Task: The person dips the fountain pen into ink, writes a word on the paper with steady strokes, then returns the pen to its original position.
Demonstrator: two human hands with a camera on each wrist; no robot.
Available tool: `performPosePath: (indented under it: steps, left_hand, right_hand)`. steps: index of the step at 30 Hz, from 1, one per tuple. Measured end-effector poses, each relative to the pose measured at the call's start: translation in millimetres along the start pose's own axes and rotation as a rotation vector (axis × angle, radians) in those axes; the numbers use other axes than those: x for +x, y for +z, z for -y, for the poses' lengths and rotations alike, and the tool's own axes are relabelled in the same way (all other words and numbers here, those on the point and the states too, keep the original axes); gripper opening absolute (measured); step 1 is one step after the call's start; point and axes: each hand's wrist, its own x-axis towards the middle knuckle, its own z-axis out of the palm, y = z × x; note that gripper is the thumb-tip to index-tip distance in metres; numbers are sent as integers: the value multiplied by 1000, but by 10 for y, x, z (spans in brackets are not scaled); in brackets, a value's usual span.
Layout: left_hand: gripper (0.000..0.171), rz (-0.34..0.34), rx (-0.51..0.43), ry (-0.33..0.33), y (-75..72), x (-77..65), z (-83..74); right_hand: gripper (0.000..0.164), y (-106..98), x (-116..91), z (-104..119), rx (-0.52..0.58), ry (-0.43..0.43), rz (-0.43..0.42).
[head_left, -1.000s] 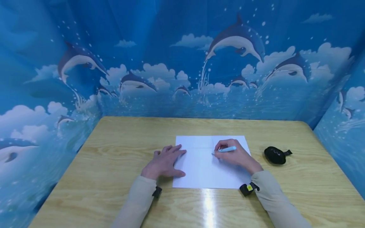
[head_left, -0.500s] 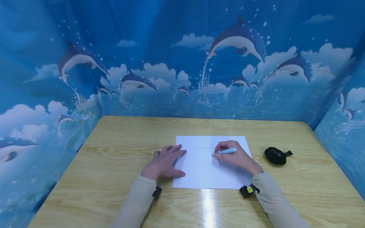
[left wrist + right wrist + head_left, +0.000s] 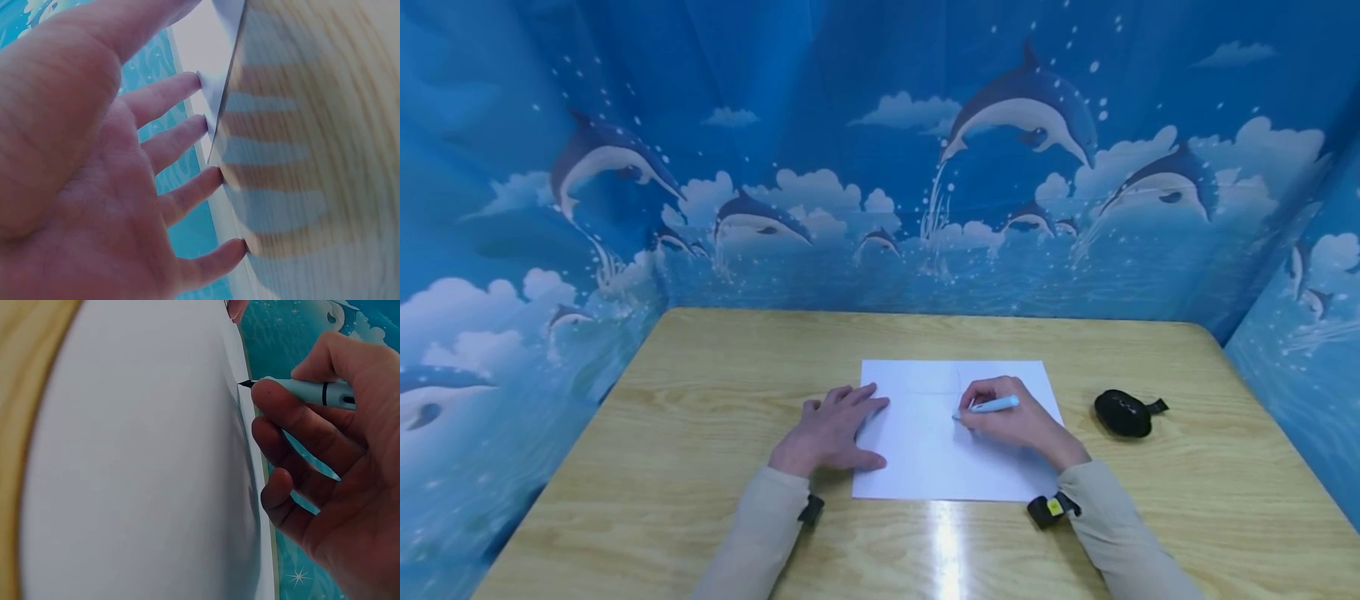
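A white sheet of paper (image 3: 917, 454) lies on the table, with faint thin lines in its upper part. My right hand (image 3: 1015, 414) pinches a light blue pen (image 3: 997, 404) between thumb and fingers, its point at the paper near the middle. In the right wrist view the pen (image 3: 306, 390) shows a dark pointed nib close against the sheet. My left hand (image 3: 831, 433) spreads its fingers at the paper's left edge. Seen in the left wrist view, the left hand (image 3: 106, 187) has some fingertips on the sheet and others on the wood.
To the right of the paper sits a small black pouch (image 3: 1123, 413) with a short strap. The wooden table (image 3: 715, 400) reaches back to a blue dolphin-print curtain (image 3: 820, 125). Black cameras are strapped at both wrists.
The pen and my right hand have shifted slightly down and left across the paper. My left hand stays in place on the sheet's edge.
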Motion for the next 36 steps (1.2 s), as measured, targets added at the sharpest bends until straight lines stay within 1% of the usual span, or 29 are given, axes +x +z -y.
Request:
performPosePath:
  steps: [4, 11, 21, 26, 36]
  left_hand:
    - [85, -8, 10, -3, -7, 10, -4]
    - [84, -1, 1, -11, -9, 2, -10]
    - [84, -4, -8, 2, 0, -11, -5]
    - [84, -5, -5, 4, 4, -15, -6]
    - [84, -4, -9, -4, 3, -5, -6]
  right_hand:
    - [8, 2, 0, 17, 2, -2, 8]
    - [10, 10, -10, 27, -1, -15, 23]
    - [6, 22, -28, 9, 11, -42, 46]
    - [3, 28, -30, 14, -7, -34, 47]
    - [6, 30, -33, 20, -9, -32, 47]
